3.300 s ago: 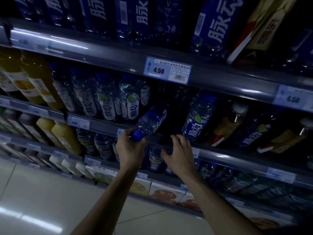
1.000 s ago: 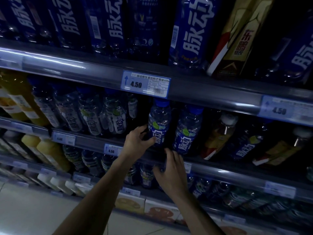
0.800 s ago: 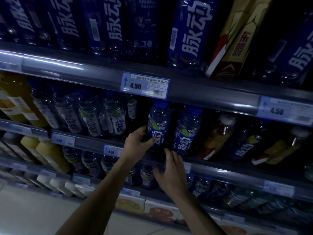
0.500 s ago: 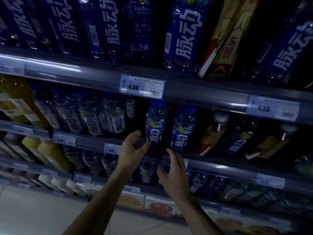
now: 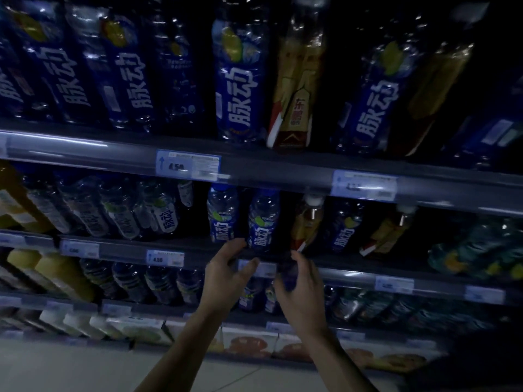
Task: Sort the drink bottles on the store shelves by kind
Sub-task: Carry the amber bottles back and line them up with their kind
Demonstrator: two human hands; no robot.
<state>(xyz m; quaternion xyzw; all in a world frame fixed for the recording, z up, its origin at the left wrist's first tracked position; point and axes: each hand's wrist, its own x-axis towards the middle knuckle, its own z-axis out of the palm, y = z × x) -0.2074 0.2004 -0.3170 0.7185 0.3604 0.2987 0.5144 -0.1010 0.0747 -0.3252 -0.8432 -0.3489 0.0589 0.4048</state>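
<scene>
So the blue-label bottle (image 5: 222, 219) is standing upright on the middle shelf (image 5: 353, 274), right at the front edge, with a matching blue bottle (image 5: 263, 222) just beside it on the right. The left hand (image 5: 226, 275) is up in front of the shelf rail, fingers loosely curled with the thumb apart and nothing in it. Its fingertips (image 5: 239, 244) are right at the base of those two bottles, but I honestly can't tell if they're touching. The right hand (image 5: 300, 287) is just beside the left one, a bit lower, fingers bent toward the rail. It's motion-blurred and dark, so I can't tell if it's gripping anything. Right of the blue pair there's an amber bottle with a white cap (image 5: 307, 222) leaning over, then another blue one (image 5: 343, 230), then a second amber one (image 5: 390, 233), so that stretch is properly mixed. Left of the pair, past a dark gap, is a row of clear bottles with white labels (image 5: 167, 213). The rail has a 4.50 price tag (image 5: 165, 258). Top shelf has big blue bottles (image 5: 240, 80) with a gold one (image 5: 297, 89) stuck between them. Yellow juice bottles (image 5: 62, 273) sit lower left, and cartons (image 5: 249, 342) line the bottom.
</scene>
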